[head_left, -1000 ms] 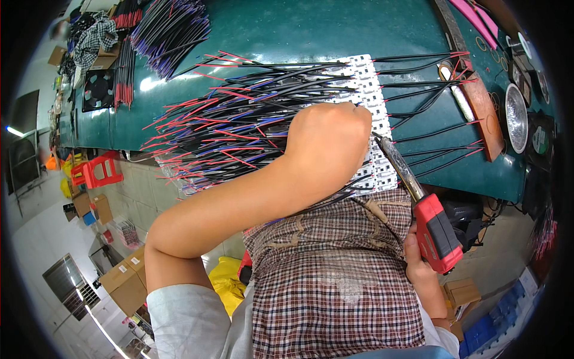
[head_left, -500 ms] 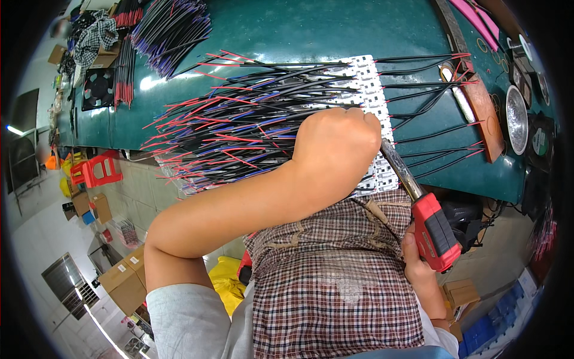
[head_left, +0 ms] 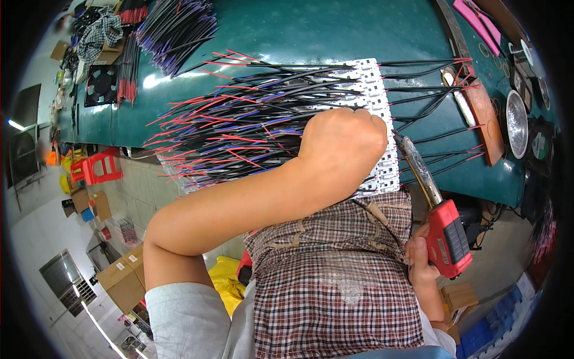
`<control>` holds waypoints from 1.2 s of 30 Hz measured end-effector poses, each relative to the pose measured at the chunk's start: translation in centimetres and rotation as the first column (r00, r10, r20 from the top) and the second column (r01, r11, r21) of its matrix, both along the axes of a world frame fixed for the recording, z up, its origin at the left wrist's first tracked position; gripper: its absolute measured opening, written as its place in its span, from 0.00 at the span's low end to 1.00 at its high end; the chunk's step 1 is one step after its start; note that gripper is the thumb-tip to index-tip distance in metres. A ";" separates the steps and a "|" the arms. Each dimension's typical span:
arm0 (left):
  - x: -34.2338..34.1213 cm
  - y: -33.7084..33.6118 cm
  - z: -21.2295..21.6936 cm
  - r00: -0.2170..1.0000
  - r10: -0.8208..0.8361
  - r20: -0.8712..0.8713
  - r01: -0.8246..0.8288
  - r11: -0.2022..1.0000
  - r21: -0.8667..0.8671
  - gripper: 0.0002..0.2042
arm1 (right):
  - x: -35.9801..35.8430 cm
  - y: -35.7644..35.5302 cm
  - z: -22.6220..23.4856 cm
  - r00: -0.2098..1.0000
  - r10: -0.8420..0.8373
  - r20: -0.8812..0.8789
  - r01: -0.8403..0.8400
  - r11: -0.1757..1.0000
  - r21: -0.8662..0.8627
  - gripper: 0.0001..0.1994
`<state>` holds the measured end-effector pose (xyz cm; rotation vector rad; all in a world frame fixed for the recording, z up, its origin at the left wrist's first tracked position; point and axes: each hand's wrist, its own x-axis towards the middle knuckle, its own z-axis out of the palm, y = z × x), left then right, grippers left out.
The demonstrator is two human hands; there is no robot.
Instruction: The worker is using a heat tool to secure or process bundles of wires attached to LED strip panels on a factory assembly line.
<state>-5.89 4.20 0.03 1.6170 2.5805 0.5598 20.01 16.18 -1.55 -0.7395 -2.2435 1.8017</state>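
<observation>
My left hand (head_left: 345, 149) is curled into a fist over the white boards (head_left: 372, 84), back of the hand up. Whatever its fingertips pinch is hidden beneath it. My right hand (head_left: 421, 258) grips a soldering iron (head_left: 447, 239) with a red and black handle. The iron's metal barrel slants up and left, its tip just right of the boards' edge, apart from my left hand. Many black and blue wires with red ends (head_left: 239, 119) fan leftward from the boards. A few black wires (head_left: 424, 113) reach out to the right.
A wooden block (head_left: 485, 122) and a round metal dish (head_left: 516, 122) sit at the right of the green table (head_left: 299, 30). Wire bundles (head_left: 176, 36) lie at the far left, near a black fan (head_left: 101, 85). A red stool (head_left: 98, 170) stands on the floor.
The soldering iron has shifted right with my right hand, its tip drawing away from my left fist. My left hand and the boards have moved slightly right in the picture.
</observation>
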 end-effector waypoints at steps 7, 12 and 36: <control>0.1 -0.3 0.7 0.992 0.002 -0.126 0.004 0.999 0.042 0.04 | 0.1 -0.1 -0.7 0.991 -0.126 -0.043 0.122 0.988 -0.091 0.09; -7.9 -1.8 3.0 0.913 0.224 -0.340 -0.234 0.972 0.013 0.04 | -0.7 -0.4 0.7 0.956 -0.290 -0.029 0.276 0.932 -0.233 0.10; -20.9 -14.2 -1.8 0.782 0.540 -0.311 -0.602 0.784 -0.152 0.14 | -1.4 -0.6 1.0 0.973 -0.227 -0.045 0.213 0.956 -0.201 0.09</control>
